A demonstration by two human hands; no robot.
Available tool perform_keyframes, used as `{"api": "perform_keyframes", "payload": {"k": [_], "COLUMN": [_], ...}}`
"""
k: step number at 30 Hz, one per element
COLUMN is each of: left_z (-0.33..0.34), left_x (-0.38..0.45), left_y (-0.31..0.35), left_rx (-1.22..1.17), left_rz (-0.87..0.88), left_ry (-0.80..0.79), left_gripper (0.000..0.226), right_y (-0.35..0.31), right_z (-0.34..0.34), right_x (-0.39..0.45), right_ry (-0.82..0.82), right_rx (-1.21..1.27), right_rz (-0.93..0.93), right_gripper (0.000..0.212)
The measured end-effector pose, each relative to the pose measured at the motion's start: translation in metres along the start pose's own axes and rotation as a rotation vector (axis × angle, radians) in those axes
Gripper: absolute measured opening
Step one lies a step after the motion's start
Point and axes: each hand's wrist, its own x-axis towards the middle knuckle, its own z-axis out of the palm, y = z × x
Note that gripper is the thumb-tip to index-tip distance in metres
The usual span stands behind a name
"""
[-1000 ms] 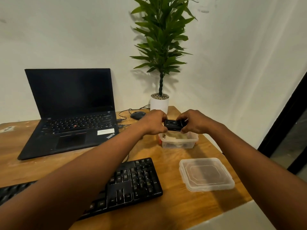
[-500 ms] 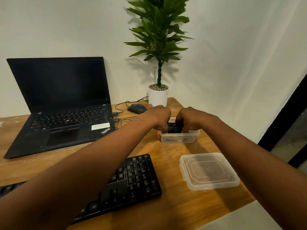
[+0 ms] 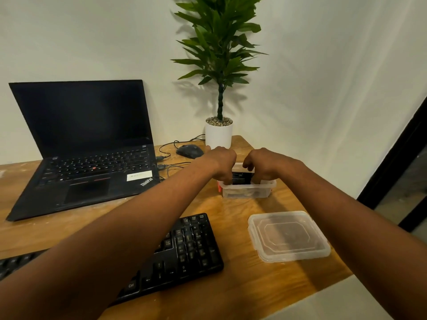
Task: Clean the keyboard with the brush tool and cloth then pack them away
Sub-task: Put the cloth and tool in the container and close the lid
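both hands (image 3: 245, 163) hold a black tool (image 3: 241, 177) inside the clear container (image 3: 248, 191)

The black brush tool (image 3: 241, 177) sits low in the clear plastic container (image 3: 247, 191), its top edge just above the rim. My left grip (image 3: 223, 163) holds its left end and my right grip (image 3: 261, 163) its right end, fingers curled down into the box. The container stands at about one o'clock on the tabletop (image 3: 242, 296). Its clear lid (image 3: 288, 236) lies flat at three o'clock, apart from it. The black keyboard (image 3: 184, 252) lies at six o'clock, partly under my left forearm.
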Motion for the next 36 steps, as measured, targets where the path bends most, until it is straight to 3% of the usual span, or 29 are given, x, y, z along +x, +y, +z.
{"api": "perform_keyframes", "payload": {"k": [9, 18, 24, 30, 36], "left_z": [-0.020, -0.006, 0.014, 0.038, 0.053], "left_x": [-0.031, -0.074, -0.089, -0.093, -0.096], "left_y": [0.017, 0.059, 0.086, 0.095, 0.093], "left_rx": [-0.129, -0.205, -0.237, -0.156, -0.160], "left_rz": [0.030, 0.120, 0.160, 0.151, 0.141], "left_ry": [0.046, -0.046, -0.198, -0.328, -0.293], "left_gripper": [0.076, 0.084, 0.108, 0.109, 0.101], "right_y": [0.002, 0.018, 0.031, 0.045, 0.054], "right_z": [-0.024, -0.011, 0.008, 0.020, 0.037], "right_x": [-0.050, -0.119, -0.146, -0.161, -0.167], "right_ry": [0.152, 0.135, 0.022, -0.195, -0.277], "right_rx": [0.050, 0.091, 0.123, 0.177, 0.207], "right_rz": [-0.009, 0.029, 0.064, 0.122, 0.151], "right_gripper": [0.067, 0.073, 0.085, 0.110, 0.118]}}
